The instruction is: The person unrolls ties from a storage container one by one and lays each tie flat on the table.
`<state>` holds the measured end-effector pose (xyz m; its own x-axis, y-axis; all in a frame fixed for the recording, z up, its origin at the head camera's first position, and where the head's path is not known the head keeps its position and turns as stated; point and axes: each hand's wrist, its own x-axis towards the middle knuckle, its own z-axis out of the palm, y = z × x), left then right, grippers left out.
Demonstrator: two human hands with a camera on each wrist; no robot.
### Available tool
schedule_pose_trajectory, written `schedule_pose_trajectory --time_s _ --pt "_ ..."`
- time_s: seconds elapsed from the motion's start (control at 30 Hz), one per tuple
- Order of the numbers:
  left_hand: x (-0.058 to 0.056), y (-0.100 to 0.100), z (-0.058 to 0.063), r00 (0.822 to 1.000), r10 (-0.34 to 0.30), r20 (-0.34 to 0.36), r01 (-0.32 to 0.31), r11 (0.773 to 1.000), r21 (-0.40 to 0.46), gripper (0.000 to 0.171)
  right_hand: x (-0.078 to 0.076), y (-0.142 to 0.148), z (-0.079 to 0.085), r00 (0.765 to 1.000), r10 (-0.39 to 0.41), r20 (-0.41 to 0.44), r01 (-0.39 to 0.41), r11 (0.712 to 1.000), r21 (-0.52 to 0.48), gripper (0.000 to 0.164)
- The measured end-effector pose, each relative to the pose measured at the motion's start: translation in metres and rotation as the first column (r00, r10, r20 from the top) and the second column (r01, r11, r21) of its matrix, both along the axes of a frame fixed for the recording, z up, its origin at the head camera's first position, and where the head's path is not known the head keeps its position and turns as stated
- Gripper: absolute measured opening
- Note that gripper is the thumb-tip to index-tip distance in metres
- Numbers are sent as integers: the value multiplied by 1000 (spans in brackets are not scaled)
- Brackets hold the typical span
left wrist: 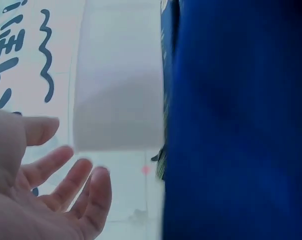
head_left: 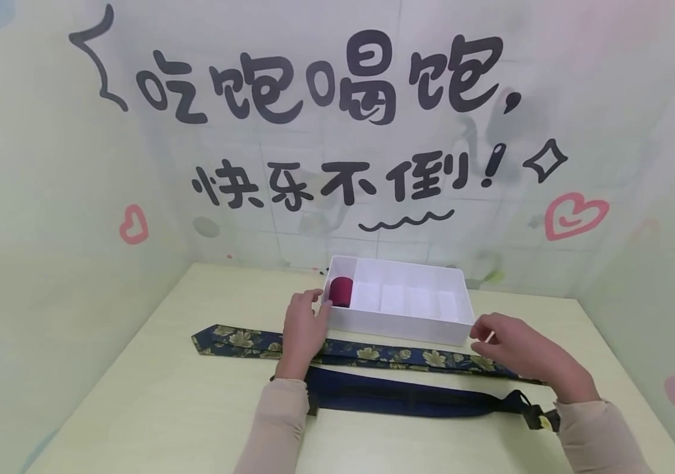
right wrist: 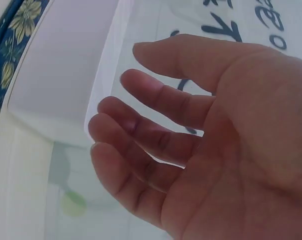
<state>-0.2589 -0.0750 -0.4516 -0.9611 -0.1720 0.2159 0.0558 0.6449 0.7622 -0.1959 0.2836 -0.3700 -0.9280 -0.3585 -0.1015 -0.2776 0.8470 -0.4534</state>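
A white divided box [head_left: 402,324] stands at the back of the table, with a burgundy rolled-up necktie [head_left: 341,291] upright in its leftmost compartment. My left hand [head_left: 304,329] is at the box's front left corner, fingers loosely bent and holding nothing in the left wrist view. By the front right corner hovers my right hand [head_left: 515,342], its palm bare and fingers relaxed in the right wrist view. A navy floral necktie [head_left: 367,353] lies lengthwise before the box, passing under both hands. Nearer me lies a plain dark blue necktie [head_left: 397,392], its left end partly hidden by my left arm.
The box's other compartments, parted by low white dividers, show bare floors. A dark knot and strap [head_left: 518,401] lie at the blue necktie's right end, beside my right sleeve [head_left: 598,428]. A printed wall covering [head_left: 290,243] rises behind the pale table [head_left: 136,395] and along both sides.
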Motion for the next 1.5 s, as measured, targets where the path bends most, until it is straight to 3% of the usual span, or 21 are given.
schedule_pose_trajectory --time_s 0.23,0.57,0.9,1.3,1.5 --pt "0 6 -4 998 24 51 -27 999 46 42 -21 -33 6 995 90 -42 -88 995 48 18" --pt "-2 3 -1 999 3 51 -3 1000 12 40 -71 -75 7 975 193 -110 -179 976 123 20" --pt "-6 -4 -3 996 -18 88 14 999 43 41 -116 -123 0 983 154 -99 -142 983 116 42" --pt "-5 -7 1 993 -39 108 34 998 46 41 -145 -175 -19 968 180 -177 -152 975 161 43" --pt "-6 -7 1 992 -48 114 43 998 51 41 -153 -197 -26 970 185 -161 -151 968 199 42"
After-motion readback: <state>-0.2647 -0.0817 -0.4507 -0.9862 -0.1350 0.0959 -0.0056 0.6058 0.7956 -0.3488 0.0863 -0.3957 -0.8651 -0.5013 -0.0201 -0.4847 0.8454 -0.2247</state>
